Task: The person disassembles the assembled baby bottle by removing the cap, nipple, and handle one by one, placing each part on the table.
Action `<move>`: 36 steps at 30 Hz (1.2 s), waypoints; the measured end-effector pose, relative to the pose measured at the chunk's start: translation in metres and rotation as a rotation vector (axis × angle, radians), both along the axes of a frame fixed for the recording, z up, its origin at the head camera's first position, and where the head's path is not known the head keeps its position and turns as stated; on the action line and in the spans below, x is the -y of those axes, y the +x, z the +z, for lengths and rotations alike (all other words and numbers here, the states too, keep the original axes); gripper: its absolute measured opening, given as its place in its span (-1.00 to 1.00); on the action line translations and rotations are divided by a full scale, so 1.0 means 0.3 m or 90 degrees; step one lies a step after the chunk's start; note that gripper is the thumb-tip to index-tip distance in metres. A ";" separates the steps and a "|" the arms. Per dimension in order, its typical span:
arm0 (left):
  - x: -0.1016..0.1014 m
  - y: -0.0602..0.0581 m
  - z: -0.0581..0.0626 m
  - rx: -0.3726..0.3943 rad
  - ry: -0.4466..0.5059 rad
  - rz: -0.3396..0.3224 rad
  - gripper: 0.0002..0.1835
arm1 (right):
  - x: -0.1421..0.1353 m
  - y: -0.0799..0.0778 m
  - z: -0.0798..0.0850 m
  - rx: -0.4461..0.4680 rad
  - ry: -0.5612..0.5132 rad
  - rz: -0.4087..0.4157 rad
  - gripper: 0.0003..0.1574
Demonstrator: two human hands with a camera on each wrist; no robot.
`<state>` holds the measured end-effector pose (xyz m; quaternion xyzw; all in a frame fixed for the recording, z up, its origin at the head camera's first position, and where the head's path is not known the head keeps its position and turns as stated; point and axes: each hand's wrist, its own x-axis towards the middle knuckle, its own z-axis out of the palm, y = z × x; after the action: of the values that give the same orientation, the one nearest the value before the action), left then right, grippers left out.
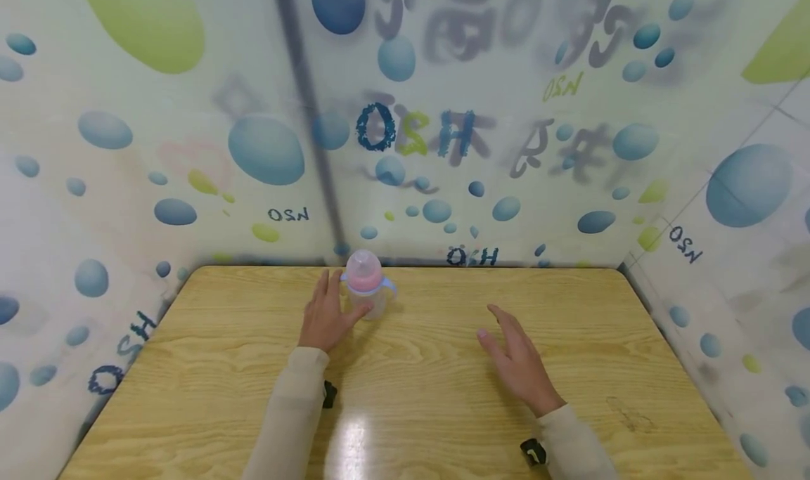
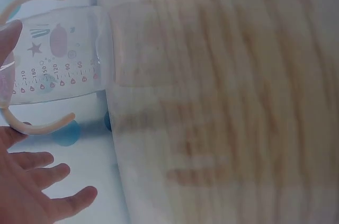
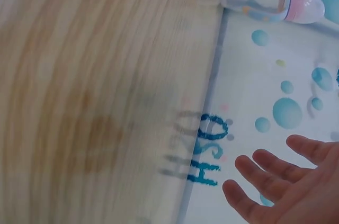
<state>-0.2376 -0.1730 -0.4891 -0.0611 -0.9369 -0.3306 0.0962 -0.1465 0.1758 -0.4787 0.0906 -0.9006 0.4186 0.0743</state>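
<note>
A clear baby bottle (image 1: 367, 299) with a pink collar, a translucent cap and pale blue side handles stands upright near the table's back edge. Beside it on the left is my left hand (image 1: 327, 316), its thumb across the front of the bottle. In the left wrist view, the fingers of that hand (image 2: 32, 181) stretch out, spread, near a handle of the bottle (image 2: 58, 54), which shows printed measuring marks. Well to the right, my right hand (image 1: 520, 364) hovers over the table, fingers extended and holding nothing; the right wrist view shows its fingers (image 3: 286, 181) spread.
The wood-grain table (image 1: 430, 396) has a glossy surface that mirrors things above it. Behind it rises a wall panel (image 1: 418, 206) printed with blue and green drops and lettering. Similar panels close in the left and right sides.
</note>
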 end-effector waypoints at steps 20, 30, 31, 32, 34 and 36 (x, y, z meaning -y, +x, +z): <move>-0.019 -0.030 -0.009 0.002 0.160 -0.032 -0.08 | 0.113 0.020 0.007 0.005 -0.064 0.029 -0.33; -0.028 -0.026 -0.015 -0.043 0.172 -0.040 -0.08 | 0.168 0.015 0.035 -0.010 -0.099 0.054 -0.35; -0.029 -0.024 -0.014 -0.042 0.175 -0.037 -0.09 | 0.173 0.014 0.037 -0.014 -0.098 0.056 -0.36; -0.029 -0.024 -0.014 -0.041 0.178 -0.035 -0.10 | 0.178 0.013 0.039 -0.016 -0.099 0.058 -0.36; -0.030 -0.022 -0.015 -0.039 0.184 -0.035 -0.10 | 0.189 0.013 0.043 -0.016 -0.107 0.063 -0.37; -0.031 -0.020 -0.016 -0.032 0.194 -0.034 -0.13 | 0.201 0.012 0.046 -0.015 -0.116 0.067 -0.38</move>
<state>-0.2436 -0.1635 -0.4939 -0.0787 -0.8712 -0.4697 0.1194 -0.1428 0.1155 -0.4650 0.1357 -0.8519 0.5008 0.0710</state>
